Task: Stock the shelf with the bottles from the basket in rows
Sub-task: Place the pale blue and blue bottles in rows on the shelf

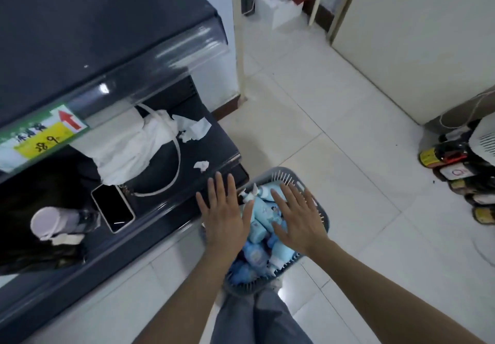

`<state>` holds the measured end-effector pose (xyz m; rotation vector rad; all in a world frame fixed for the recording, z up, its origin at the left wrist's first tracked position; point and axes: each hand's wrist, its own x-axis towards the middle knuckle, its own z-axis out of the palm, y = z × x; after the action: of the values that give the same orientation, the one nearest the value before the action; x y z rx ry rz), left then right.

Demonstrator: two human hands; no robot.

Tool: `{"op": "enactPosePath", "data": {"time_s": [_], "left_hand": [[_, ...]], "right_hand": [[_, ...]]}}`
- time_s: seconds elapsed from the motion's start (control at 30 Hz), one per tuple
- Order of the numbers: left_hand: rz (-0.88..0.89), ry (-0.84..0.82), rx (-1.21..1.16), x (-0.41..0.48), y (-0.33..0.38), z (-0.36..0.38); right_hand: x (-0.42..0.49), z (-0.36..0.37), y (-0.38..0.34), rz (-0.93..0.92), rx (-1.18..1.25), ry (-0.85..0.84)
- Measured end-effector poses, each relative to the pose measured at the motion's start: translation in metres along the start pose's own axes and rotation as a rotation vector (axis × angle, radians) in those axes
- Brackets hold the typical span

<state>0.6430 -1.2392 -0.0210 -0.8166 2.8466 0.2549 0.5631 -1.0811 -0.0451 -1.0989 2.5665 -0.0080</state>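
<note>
A grey slatted basket (288,176) stands on the floor by my legs, full of several light blue bottles (263,216) lying in a heap. My left hand (223,216) hovers flat over the basket's left rim, fingers straight and spread. My right hand (298,219) hovers flat over the basket's right side, fingers straight, holding nothing. The dark blue shelf unit (171,209) rises at the left; its top board (93,30) is bare.
The lower shelf board holds a white bag (128,148), crumpled tissues (194,126), a black phone (112,208) and a pale tumbler (45,222). A price label (40,137) hangs on the upper rail. Dark bottles (455,172) lie on the floor at the right. A doorway opens ahead.
</note>
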Motion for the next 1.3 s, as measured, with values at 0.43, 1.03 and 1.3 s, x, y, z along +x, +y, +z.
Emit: {"op": "enactPosePath", "data": {"time_s": [0.43,1.03,1.3], "left_hand": [[-0.79,-0.332,-0.653,0.012,0.002,0.131],[-1.488,-0.288,-1.988,0.069,-0.014,0.183],[-1.397,-0.221,-1.71,0.031,-0.025,0.16]], "right_hand": [[0.022,0.112,0.038,-0.345,-0.167,-0.512],[0.033,0.169,0.056,-0.549,-0.043,-0.168],[0.019,0.132,0.028,-0.172,0.29,-0.272]]}}
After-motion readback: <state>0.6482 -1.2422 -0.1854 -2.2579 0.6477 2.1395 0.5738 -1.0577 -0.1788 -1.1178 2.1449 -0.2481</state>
